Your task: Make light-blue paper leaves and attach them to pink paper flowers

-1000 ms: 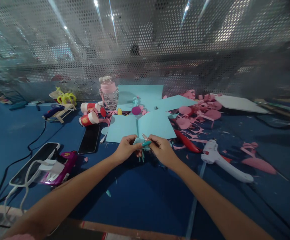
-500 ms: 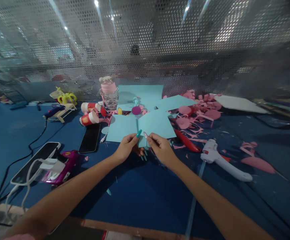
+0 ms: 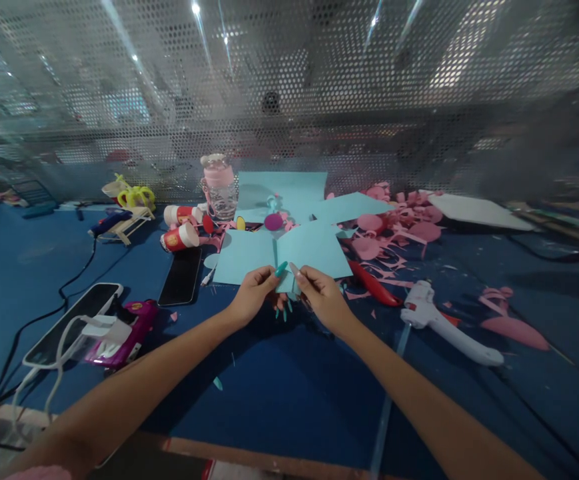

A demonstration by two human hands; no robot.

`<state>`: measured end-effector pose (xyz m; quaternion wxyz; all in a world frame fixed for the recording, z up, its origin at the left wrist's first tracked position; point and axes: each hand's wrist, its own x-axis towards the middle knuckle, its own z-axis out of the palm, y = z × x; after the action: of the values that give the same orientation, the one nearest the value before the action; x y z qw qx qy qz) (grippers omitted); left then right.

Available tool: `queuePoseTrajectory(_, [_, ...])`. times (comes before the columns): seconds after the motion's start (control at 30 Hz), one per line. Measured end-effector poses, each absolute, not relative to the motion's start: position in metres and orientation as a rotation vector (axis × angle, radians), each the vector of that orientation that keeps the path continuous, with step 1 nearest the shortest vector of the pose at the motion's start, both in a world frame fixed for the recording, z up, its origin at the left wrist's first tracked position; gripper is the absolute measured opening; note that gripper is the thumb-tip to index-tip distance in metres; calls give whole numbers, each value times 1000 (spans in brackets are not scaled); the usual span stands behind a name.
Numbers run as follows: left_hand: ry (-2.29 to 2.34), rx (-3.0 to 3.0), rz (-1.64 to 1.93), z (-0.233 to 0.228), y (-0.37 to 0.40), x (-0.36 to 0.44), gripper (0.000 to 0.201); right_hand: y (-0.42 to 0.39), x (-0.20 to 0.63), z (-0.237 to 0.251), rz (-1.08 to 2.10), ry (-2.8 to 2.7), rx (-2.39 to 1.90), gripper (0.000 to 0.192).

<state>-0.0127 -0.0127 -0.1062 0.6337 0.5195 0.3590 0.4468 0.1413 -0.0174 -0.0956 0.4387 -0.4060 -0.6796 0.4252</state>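
Pinching a small light-blue paper piece (image 3: 285, 283) mid-frame, left hand (image 3: 252, 295) and right hand (image 3: 322, 295) fingers clamped on it; next needs careful folding, probably.

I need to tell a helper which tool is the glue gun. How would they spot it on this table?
On the blue table, look right of the hands, past the pink paper scraps. The glue gun lies flat there, the only white, long-handled tool, beside a red strip.

head view: worn on the person's head
facing: forward and down over the blue table (image 3: 289, 400)
range: close, at arm's reach
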Motion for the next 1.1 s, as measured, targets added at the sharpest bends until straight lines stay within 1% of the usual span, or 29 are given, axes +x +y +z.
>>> queuePoseTrajectory(0.13, [921,1205,986,-106,-12,-13,41,-19,142,-95,957,-1754,-1055,37])
queuePoseTrajectory(0.27, [1047,1278,1028,-103,-14,-13,43,-21,144,-93,718,-1866,-1140,27])
queuePoseTrajectory(0.33, [1075,1343,1032,-102,-17,-13,43,-21,143,-93,695,-1884,-1140,27])
queuePoseTrajectory(0.4, [1085,1376,1033,-102,-18,-12,44,-21,140,-94,838,-1838,-1130,32])
queuePoseTrajectory(0.47, [1081,1356,1031,-104,-18,-12,46,-20,137,-96,1094,-1713,-1117,37])
queuePoseTrajectory(0.53, [1065,1294,1021,-107,-17,-11,48,-20,134,-97,1302,-1575,-1098,39])
queuePoseTrajectory(0.57, [1054,1264,1016,-109,-16,-11,49,-20,133,-97,1350,-1536,-1089,39])
queuePoseTrajectory(0.67, [1048,1245,1007,-112,-15,-12,51,-20,133,-97,1312,-1504,-1081,39])
queuePoseTrajectory(0.77, [1072,1496,1040,-111,-17,-17,48,-19,133,-97,1380,-1375,-1079,40])
queuePoseTrajectory(0.83, [1068,1797,1055,-108,-19,-22,39,-19,133,-96,1482,-1278,-1071,39])
queuePoseTrajectory(0.93, [1071,2182,994,-105,-21,-28,26,-18,133,-94,1540,-1243,-1074,38])
queuePoseTrajectory(1.0, [1101,2354,948,-104,-21,-29,26,-19,133,-93,1554,-1249,-1077,38])
queuePoseTrajectory(1.1, [1139,2556,919,-106,-20,-30,32,-19,132,-93,1580,-1261,-1065,38])
